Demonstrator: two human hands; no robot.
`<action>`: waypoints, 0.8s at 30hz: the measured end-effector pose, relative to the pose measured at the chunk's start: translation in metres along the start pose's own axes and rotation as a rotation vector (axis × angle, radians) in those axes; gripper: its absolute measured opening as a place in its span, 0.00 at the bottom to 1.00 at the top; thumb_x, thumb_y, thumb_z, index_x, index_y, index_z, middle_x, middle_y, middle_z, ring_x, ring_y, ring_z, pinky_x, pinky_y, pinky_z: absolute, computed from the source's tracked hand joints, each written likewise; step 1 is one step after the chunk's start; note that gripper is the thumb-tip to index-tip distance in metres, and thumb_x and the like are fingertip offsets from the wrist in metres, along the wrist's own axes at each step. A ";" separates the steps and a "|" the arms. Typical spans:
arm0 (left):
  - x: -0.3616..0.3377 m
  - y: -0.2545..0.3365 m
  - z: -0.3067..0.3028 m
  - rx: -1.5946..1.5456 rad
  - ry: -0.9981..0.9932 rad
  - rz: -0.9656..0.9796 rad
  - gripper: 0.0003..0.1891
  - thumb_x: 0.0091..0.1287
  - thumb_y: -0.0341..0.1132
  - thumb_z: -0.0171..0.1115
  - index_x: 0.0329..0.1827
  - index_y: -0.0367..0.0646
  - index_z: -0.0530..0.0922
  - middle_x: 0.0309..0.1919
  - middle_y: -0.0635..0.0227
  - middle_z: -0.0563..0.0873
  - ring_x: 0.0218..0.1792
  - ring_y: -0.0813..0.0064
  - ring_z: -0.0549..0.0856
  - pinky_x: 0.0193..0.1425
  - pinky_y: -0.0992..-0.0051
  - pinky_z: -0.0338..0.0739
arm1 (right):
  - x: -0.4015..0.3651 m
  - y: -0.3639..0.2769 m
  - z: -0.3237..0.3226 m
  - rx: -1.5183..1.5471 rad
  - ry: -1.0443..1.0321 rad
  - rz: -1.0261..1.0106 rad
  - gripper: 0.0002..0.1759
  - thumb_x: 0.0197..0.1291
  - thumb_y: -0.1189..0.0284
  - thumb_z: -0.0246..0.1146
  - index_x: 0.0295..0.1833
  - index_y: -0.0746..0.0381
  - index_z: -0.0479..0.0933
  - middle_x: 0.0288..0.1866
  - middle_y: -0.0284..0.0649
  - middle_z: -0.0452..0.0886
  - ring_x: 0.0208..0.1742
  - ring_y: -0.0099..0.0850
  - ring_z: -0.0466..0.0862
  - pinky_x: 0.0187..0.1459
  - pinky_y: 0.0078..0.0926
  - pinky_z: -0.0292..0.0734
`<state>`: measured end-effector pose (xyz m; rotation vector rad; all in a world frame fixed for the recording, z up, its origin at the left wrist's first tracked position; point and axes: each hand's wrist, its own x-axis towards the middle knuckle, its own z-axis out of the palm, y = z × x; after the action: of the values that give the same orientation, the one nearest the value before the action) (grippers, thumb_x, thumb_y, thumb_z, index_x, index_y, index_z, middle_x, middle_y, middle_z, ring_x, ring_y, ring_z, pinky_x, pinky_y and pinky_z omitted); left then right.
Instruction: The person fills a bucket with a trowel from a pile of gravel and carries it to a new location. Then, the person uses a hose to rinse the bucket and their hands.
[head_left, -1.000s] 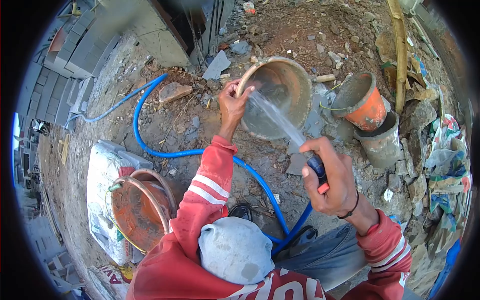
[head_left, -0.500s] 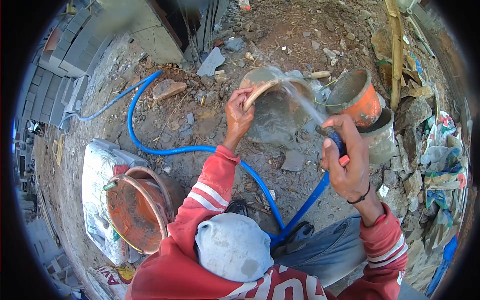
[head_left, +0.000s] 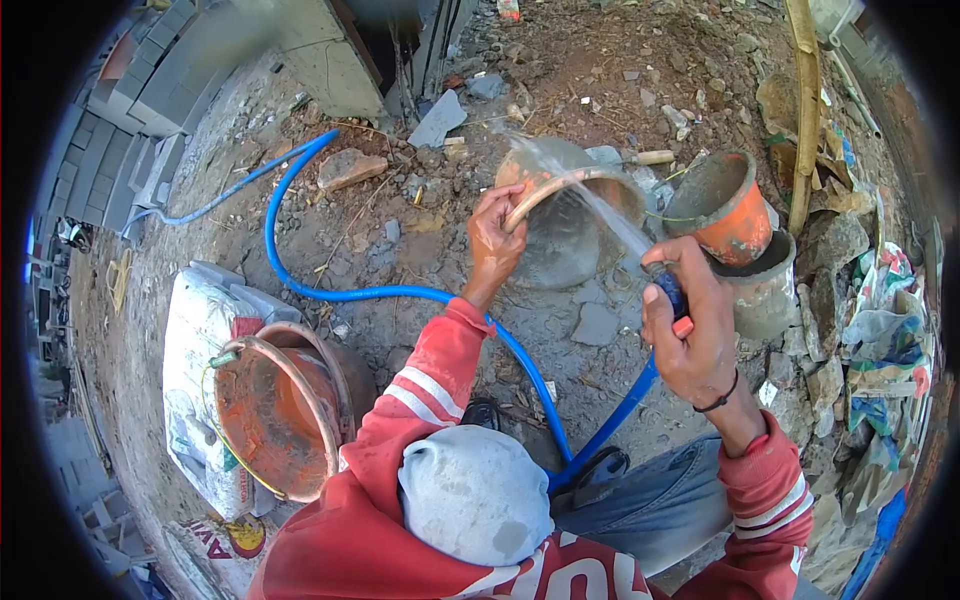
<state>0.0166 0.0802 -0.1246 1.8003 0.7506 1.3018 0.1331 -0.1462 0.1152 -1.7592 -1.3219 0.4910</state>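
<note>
My left hand is closed around the thick rim of a cement-coated bucket, which sits tilted on the muddy ground. In my right hand is a dark blue hose nozzle with a red part, my fingers wrapped around it. A jet of water shoots from the nozzle across the bucket's rim. The blue hose drops from below the nozzle toward my feet. Just beyond my right hand stand an orange bucket and a grey cement-crusted bucket.
Orange-brown buckets lie tilted against a white sack at the left. The blue hose loops over the ground past a rock. A wooden pole, rubble and plastic scraps line the right side. Grey blocks are stacked far left.
The camera view has shifted slightly. The bucket in my left hand has turned a little, so its grey wall shows more clearly. Water still sprays from the nozzle, and both hands keep their holds.
</note>
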 end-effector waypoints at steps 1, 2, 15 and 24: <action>0.002 -0.002 0.000 0.004 0.008 0.017 0.09 0.58 0.24 0.71 0.26 0.34 0.77 0.52 0.54 0.89 0.48 0.65 0.89 0.54 0.69 0.81 | 0.001 0.001 0.000 -0.013 -0.001 0.042 0.12 0.65 0.81 0.61 0.53 0.62 0.73 0.17 0.37 0.65 0.15 0.32 0.67 0.23 0.32 0.62; 0.006 0.006 0.000 0.010 0.015 0.027 0.09 0.58 0.24 0.71 0.26 0.34 0.77 0.52 0.54 0.89 0.48 0.65 0.89 0.54 0.69 0.81 | 0.003 0.003 -0.001 -0.024 -0.001 0.080 0.12 0.65 0.81 0.61 0.53 0.62 0.73 0.18 0.38 0.66 0.15 0.34 0.68 0.24 0.33 0.63; 0.017 0.029 0.032 0.442 -0.105 0.000 0.28 0.71 0.41 0.65 0.73 0.47 0.72 0.55 0.53 0.75 0.61 0.51 0.74 0.61 0.49 0.67 | 0.009 -0.017 0.023 0.010 -0.086 0.071 0.14 0.71 0.73 0.58 0.60 0.62 0.72 0.31 0.39 0.79 0.25 0.29 0.81 0.30 0.31 0.75; 0.007 -0.001 0.044 0.402 -0.117 0.217 0.35 0.63 0.31 0.63 0.76 0.46 0.66 0.59 0.48 0.75 0.59 0.38 0.79 0.59 0.45 0.77 | 0.002 0.046 0.056 -0.306 -0.155 -0.093 0.25 0.60 0.79 0.59 0.65 0.70 0.70 0.59 0.63 0.77 0.63 0.63 0.77 0.65 0.54 0.71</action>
<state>0.0608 0.0759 -0.1299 2.3124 0.8125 1.2298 0.1195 -0.1258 0.0471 -1.9260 -1.6507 0.3948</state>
